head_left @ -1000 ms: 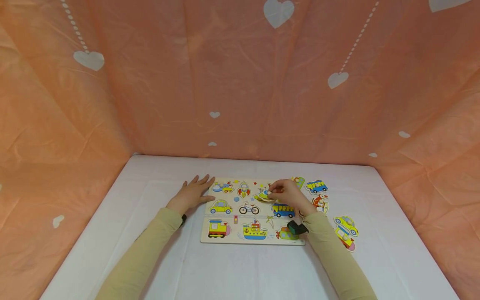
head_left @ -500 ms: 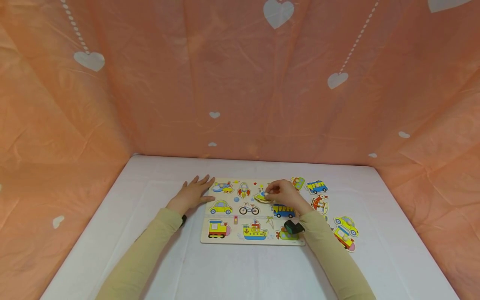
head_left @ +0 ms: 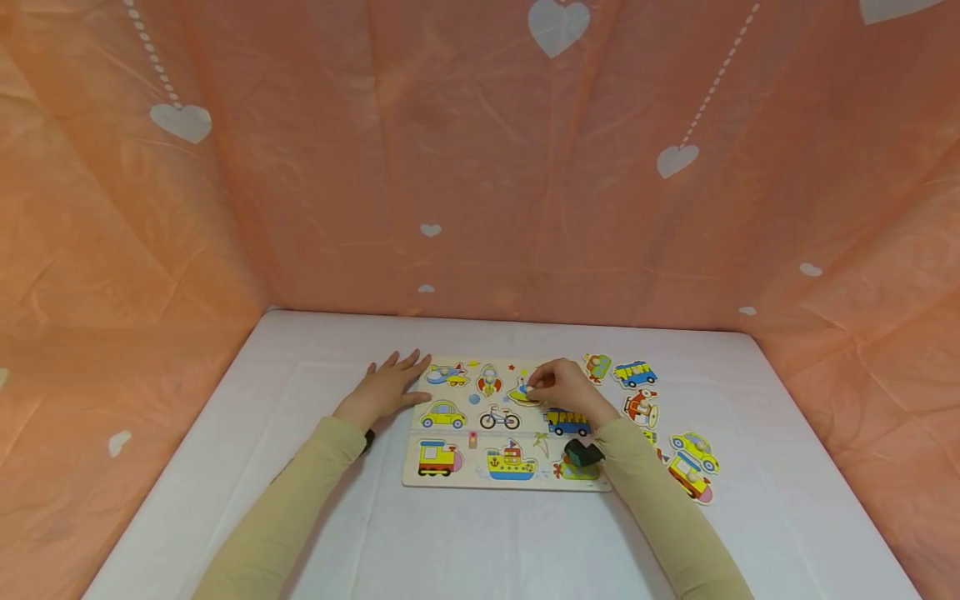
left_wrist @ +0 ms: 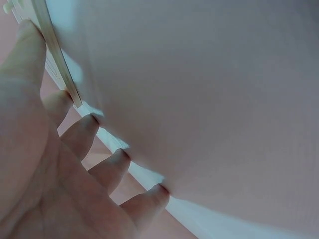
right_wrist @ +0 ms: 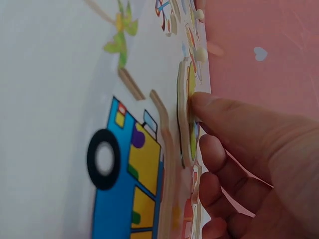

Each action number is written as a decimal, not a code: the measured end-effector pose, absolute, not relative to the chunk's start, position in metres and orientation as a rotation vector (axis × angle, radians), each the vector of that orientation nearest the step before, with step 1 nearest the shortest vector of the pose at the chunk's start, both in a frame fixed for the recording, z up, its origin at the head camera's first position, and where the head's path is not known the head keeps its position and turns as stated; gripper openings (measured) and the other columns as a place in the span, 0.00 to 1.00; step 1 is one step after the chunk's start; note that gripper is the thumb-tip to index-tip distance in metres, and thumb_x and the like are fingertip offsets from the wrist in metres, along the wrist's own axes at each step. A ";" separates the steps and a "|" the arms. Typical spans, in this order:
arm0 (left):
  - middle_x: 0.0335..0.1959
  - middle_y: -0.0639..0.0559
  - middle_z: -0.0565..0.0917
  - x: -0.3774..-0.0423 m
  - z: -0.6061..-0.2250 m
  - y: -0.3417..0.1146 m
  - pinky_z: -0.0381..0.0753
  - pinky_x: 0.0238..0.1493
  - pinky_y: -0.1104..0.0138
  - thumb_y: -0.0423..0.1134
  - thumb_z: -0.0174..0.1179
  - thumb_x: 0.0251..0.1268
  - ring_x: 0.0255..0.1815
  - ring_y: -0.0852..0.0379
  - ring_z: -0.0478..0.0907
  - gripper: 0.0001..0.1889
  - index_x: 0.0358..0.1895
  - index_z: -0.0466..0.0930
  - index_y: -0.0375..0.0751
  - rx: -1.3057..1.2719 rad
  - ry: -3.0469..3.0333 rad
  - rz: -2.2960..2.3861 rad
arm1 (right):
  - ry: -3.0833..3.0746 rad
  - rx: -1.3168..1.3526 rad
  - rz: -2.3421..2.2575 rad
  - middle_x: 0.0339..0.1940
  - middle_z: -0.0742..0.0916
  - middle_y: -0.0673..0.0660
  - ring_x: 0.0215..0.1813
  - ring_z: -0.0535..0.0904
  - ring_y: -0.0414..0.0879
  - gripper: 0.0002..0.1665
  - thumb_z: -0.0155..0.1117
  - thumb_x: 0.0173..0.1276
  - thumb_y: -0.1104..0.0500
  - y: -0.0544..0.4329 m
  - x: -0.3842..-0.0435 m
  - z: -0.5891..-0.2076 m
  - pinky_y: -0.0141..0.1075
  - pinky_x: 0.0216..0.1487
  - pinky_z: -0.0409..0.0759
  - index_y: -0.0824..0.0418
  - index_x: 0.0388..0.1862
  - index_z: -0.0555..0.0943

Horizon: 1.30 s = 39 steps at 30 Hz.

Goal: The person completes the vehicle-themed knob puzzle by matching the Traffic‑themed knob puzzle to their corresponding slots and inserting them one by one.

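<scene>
A wooden peg puzzle board point(head_left: 465, 481) with vehicle pictures lies on the white table. My right hand point(head_left: 566, 392) is over its upper right part and pinches a yellow-green flying saucer puzzle piece point(head_left: 517, 395). In the right wrist view, thumb and fingers are at the face of this saucer piece, which lies close against the board, its thick edge visible above the surface. My left hand point(head_left: 384, 392) lies at the board's left side with fingers spread. Its thumb point(left_wrist: 30, 50) touches the board's edge in the left wrist view, and the other fingertips are down on the table.
To the right of the board lie loose pieces: a submarine point(head_left: 598, 367), a blue bus point(head_left: 635, 373), a red piece point(head_left: 641, 408), a yellow car point(head_left: 693, 450) and a train point(head_left: 690, 477) overlapping the car. My right forearm partly covers others. Orange cloth point(head_left: 480, 267) walls the table's back and sides.
My right hand has shifted slightly left, bringing the flying saucer piece lower and closer over the matching spot on the board. The left hand has stayed still.
</scene>
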<state>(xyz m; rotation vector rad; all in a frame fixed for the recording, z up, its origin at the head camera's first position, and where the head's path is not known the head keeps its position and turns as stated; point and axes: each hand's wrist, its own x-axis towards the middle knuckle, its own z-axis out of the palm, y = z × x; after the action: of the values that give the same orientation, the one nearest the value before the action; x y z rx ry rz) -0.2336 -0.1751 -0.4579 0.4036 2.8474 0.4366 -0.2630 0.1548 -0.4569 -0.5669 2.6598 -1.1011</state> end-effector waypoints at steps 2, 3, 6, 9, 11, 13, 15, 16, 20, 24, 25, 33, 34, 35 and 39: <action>0.76 0.45 0.53 -0.233 -0.458 -0.175 0.42 0.67 0.35 0.60 0.58 0.62 0.74 0.34 0.43 0.42 0.76 0.53 0.48 0.406 2.848 0.438 | 2.660 -0.567 -1.103 0.24 0.81 0.50 0.27 0.72 0.44 0.07 0.75 0.56 0.60 0.154 -0.263 -0.457 0.34 0.29 0.71 0.60 0.32 0.85; 0.76 0.44 0.53 -0.233 -0.458 -0.175 0.42 0.67 0.35 0.60 0.58 0.62 0.74 0.34 0.43 0.42 0.76 0.53 0.48 0.408 2.849 0.438 | 2.660 -0.571 -1.105 0.24 0.81 0.50 0.27 0.72 0.44 0.07 0.74 0.56 0.60 0.154 -0.263 -0.457 0.34 0.29 0.71 0.60 0.32 0.85; 0.76 0.44 0.53 -0.233 -0.458 -0.175 0.42 0.66 0.35 0.60 0.58 0.62 0.74 0.34 0.43 0.42 0.76 0.53 0.48 0.411 2.850 0.440 | 2.661 -0.581 -1.106 0.24 0.81 0.50 0.26 0.72 0.44 0.07 0.74 0.57 0.60 0.154 -0.263 -0.458 0.35 0.29 0.71 0.60 0.32 0.85; 0.76 0.44 0.53 -0.234 -0.458 -0.175 0.42 0.67 0.35 0.60 0.58 0.62 0.74 0.34 0.43 0.42 0.76 0.53 0.48 0.410 2.849 0.441 | 2.666 -0.586 -1.108 0.23 0.80 0.51 0.26 0.71 0.44 0.06 0.74 0.57 0.60 0.154 -0.264 -0.459 0.35 0.28 0.71 0.60 0.32 0.85; 0.76 0.44 0.53 -0.234 -0.459 -0.175 0.42 0.66 0.35 0.60 0.58 0.62 0.74 0.34 0.43 0.42 0.76 0.53 0.48 0.412 2.849 0.442 | 2.671 -0.582 -1.105 0.23 0.80 0.51 0.26 0.71 0.44 0.06 0.74 0.57 0.60 0.153 -0.264 -0.459 0.35 0.28 0.71 0.60 0.31 0.85; 0.76 0.44 0.53 -0.234 -0.459 -0.175 0.42 0.66 0.35 0.60 0.58 0.62 0.74 0.33 0.44 0.42 0.76 0.53 0.48 0.413 2.851 0.443 | 2.677 -0.576 -1.098 0.22 0.80 0.51 0.26 0.71 0.44 0.06 0.74 0.57 0.60 0.154 -0.264 -0.460 0.35 0.28 0.70 0.60 0.31 0.85; 0.75 0.44 0.53 -0.234 -0.460 -0.175 0.42 0.66 0.35 0.59 0.58 0.62 0.74 0.33 0.44 0.42 0.76 0.54 0.48 0.412 2.853 0.446 | 2.681 -0.568 -1.091 0.22 0.80 0.50 0.26 0.71 0.44 0.06 0.74 0.57 0.60 0.154 -0.264 -0.460 0.35 0.29 0.70 0.60 0.31 0.85; 0.75 0.44 0.53 -0.234 -0.460 -0.175 0.43 0.66 0.35 0.59 0.59 0.62 0.74 0.33 0.44 0.42 0.76 0.54 0.48 0.411 2.854 0.448 | 2.682 -0.565 -1.090 0.22 0.79 0.50 0.26 0.71 0.44 0.06 0.74 0.57 0.60 0.154 -0.265 -0.461 0.35 0.29 0.70 0.60 0.31 0.85; 0.75 0.44 0.54 -0.235 -0.461 -0.175 0.42 0.66 0.35 0.59 0.59 0.61 0.74 0.33 0.44 0.42 0.75 0.54 0.48 0.407 2.856 0.451 | 2.683 -0.562 -1.087 0.22 0.79 0.50 0.26 0.71 0.44 0.06 0.74 0.57 0.59 0.154 -0.265 -0.461 0.35 0.30 0.70 0.60 0.31 0.85; 0.75 0.44 0.54 -0.235 -0.462 -0.175 0.43 0.66 0.35 0.59 0.59 0.61 0.74 0.33 0.44 0.42 0.75 0.54 0.48 0.412 2.860 0.454 | 2.677 -0.557 -1.096 0.22 0.80 0.50 0.27 0.71 0.44 0.07 0.74 0.57 0.60 0.153 -0.264 -0.461 0.35 0.31 0.71 0.61 0.32 0.85; 0.75 0.44 0.54 -0.235 -0.462 -0.175 0.42 0.66 0.35 0.59 0.59 0.61 0.74 0.33 0.44 0.42 0.75 0.54 0.48 0.412 2.860 0.455 | 2.676 -0.556 -1.097 0.22 0.80 0.50 0.27 0.72 0.44 0.07 0.74 0.57 0.60 0.153 -0.264 -0.461 0.35 0.31 0.71 0.61 0.32 0.85; 0.75 0.43 0.54 -0.234 -0.460 -0.176 0.42 0.66 0.35 0.59 0.59 0.62 0.74 0.33 0.44 0.42 0.75 0.54 0.47 0.416 2.859 0.449 | 2.671 -0.558 -1.109 0.24 0.81 0.50 0.27 0.72 0.44 0.08 0.74 0.57 0.59 0.155 -0.263 -0.461 0.35 0.29 0.72 0.61 0.34 0.85; 0.75 0.43 0.54 -0.234 -0.460 -0.176 0.42 0.66 0.35 0.59 0.59 0.62 0.74 0.33 0.44 0.42 0.75 0.54 0.47 0.415 2.858 0.448 | 2.665 -0.548 -1.113 0.25 0.81 0.50 0.27 0.73 0.44 0.09 0.74 0.57 0.59 0.156 -0.263 -0.461 0.34 0.29 0.72 0.61 0.34 0.85; 0.75 0.44 0.54 -0.234 -0.460 -0.176 0.42 0.66 0.35 0.59 0.59 0.62 0.74 0.33 0.44 0.42 0.75 0.54 0.48 0.415 2.858 0.448 | 2.658 -0.536 -1.118 0.25 0.82 0.50 0.28 0.74 0.44 0.09 0.74 0.57 0.58 0.157 -0.264 -0.461 0.34 0.30 0.73 0.60 0.35 0.85; 0.75 0.44 0.54 -0.234 -0.460 -0.176 0.42 0.66 0.35 0.59 0.58 0.62 0.74 0.34 0.44 0.42 0.75 0.54 0.48 0.416 2.857 0.445 | 2.615 -0.446 -1.163 0.29 0.82 0.51 0.32 0.75 0.45 0.10 0.74 0.57 0.57 0.160 -0.263 -0.459 0.35 0.34 0.75 0.58 0.37 0.85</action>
<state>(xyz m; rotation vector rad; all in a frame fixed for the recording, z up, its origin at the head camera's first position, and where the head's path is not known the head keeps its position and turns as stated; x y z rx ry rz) -0.2339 -0.1760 -0.4602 0.4162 2.8570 0.4449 -0.2634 0.1605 -0.4589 -0.4458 2.6151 -1.1631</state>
